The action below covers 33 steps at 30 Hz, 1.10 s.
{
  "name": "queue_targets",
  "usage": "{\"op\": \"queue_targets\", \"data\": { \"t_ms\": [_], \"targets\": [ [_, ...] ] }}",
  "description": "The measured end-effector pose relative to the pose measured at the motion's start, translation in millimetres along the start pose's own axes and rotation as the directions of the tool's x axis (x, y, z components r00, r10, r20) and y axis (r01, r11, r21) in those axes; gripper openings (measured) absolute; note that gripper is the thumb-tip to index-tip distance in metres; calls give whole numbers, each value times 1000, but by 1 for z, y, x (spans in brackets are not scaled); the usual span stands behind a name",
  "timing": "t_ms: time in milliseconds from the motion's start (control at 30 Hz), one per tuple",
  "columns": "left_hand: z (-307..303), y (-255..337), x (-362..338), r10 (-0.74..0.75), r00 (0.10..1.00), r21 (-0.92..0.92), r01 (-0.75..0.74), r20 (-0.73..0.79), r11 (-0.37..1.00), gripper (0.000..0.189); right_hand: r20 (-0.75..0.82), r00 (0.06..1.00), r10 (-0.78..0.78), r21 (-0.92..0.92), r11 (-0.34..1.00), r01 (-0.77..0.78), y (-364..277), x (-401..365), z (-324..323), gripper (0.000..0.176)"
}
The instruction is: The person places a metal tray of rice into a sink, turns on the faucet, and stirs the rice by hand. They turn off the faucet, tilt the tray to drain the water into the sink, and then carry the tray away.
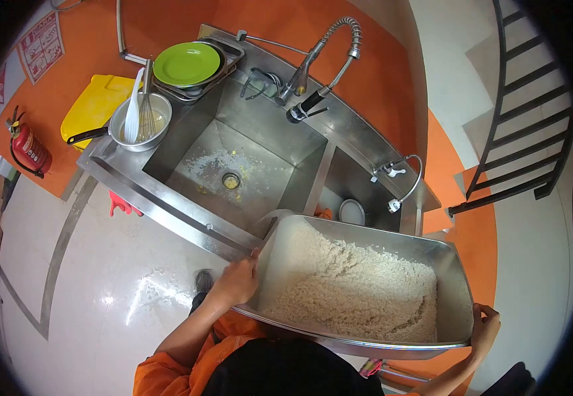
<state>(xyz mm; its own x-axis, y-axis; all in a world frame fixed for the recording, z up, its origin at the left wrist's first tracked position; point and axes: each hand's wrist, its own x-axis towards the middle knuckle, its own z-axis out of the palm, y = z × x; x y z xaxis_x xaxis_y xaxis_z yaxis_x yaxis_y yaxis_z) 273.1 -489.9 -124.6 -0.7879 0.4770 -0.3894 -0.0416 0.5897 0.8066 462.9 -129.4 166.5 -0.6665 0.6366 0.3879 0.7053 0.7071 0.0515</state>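
Observation:
A deep rectangular steel pan point(455, 261) lies across the front of me, tilted a little, over the right part of the sink. White grains that look like rice point(359, 290) cover its bottom, heaped toward the right. My left hand point(238, 280) grips the pan's left end, thumb at the rim. At the opposite end my right hand point(484, 327) is closed round the right rim. The undersides of both hands' grips are hidden by the pan.
The large sink basin point(260, 142) has white and yellow bits round its drain point(231, 181). A spring-hose faucet point(313, 59) rises behind it. To the left stand a saucepan point(157, 102) with a whisk point(146, 112), and green plates point(186, 64). A black railing point(524, 112) is at right.

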Motion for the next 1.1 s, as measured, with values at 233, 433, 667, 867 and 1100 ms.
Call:
{"op": "queue_targets", "data": {
  "t_ms": [233,433,667,867,1100],
  "targets": [
    [-1,1,0,40,999,-16,-40,-32,999,46,-24,1000,-4,1,1000,4,13,4,6,20],
    [0,-1,0,45,998,-12,-45,-41,999,45,-21,1000,-19,0,1000,19,3,1,2,20],
    [-7,7,-4,15,1000,-39,-16,-11,999,45,-17,1000,15,9,1000,-15,-2,1,1,16],
    [-7,7,-2,-10,1000,2,10,20,1000,44,-8,1000,5,-1,1000,-5,0,3,2,14],
    [-2,1,0,-6,1000,0,6,-30,1000,45,31,998,47,-36,998,-46,2,6,1,16]
  ]
}}
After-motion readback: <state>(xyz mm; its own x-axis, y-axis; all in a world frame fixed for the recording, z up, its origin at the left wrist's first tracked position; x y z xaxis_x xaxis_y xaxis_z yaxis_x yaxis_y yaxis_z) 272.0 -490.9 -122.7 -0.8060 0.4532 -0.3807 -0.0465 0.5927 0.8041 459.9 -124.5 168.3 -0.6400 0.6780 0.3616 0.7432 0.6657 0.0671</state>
